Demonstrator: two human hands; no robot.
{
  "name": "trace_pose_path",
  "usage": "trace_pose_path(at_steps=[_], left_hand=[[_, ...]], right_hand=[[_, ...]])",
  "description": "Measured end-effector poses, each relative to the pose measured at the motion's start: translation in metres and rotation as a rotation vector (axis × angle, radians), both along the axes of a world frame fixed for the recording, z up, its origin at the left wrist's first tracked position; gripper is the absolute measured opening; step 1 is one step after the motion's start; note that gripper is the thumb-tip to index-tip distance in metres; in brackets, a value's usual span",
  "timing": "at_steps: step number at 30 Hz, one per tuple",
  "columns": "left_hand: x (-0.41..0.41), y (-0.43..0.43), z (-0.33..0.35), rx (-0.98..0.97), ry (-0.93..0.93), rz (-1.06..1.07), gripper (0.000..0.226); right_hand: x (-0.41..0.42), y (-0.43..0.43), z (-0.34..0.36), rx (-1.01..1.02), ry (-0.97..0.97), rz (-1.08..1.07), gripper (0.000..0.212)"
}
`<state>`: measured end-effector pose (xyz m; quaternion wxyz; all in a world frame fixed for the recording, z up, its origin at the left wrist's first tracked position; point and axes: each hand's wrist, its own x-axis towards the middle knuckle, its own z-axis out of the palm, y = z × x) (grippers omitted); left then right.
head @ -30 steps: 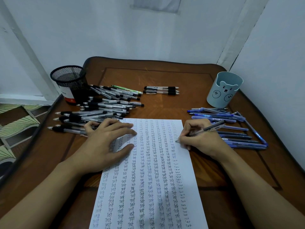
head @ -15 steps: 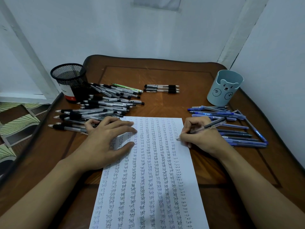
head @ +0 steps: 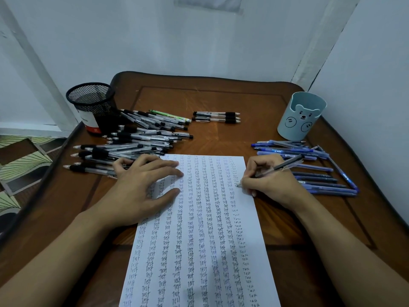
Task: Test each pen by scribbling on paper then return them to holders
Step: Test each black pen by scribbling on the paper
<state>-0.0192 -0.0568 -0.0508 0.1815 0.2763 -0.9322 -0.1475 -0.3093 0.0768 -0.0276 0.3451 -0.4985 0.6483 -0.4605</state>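
Slim pen [head: 276, 168] on smooth paper [head: 199, 240]

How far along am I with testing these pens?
Done: the white paper sheet is nearly filled with columns of the word test. In hand: your right hand writes with a grey pen at the sheet's right edge while the left hand presses it flat. Left: no pen stands out of the black mesh holder or the light blue bear holder; the black-grip pens and blue pens all lie on the brown wooden table.

Bare forearms [head: 55, 251], bare left grip [head: 141, 191], right grip [head: 273, 185]
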Motion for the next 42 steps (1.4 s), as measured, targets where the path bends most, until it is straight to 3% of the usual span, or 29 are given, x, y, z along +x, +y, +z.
trace_pose_path(at_steps=[36, 38, 42], left_hand=[[-0.003, 0.003, 0.003, 0.015, -0.032, 0.027, 0.049], [-0.003, 0.002, 0.003, 0.018, -0.028, 0.024, 0.049], [-0.002, 0.002, 0.003, 0.024, -0.024, 0.017, 0.048]], right_hand=[[0.000, -0.004, -0.007, -0.021, 0.012, -0.029, 0.028], [0.000, -0.004, -0.006, -0.032, -0.038, -0.039, 0.028], [-0.004, -0.002, -0.003, -0.091, -0.442, -0.159, 0.040]])
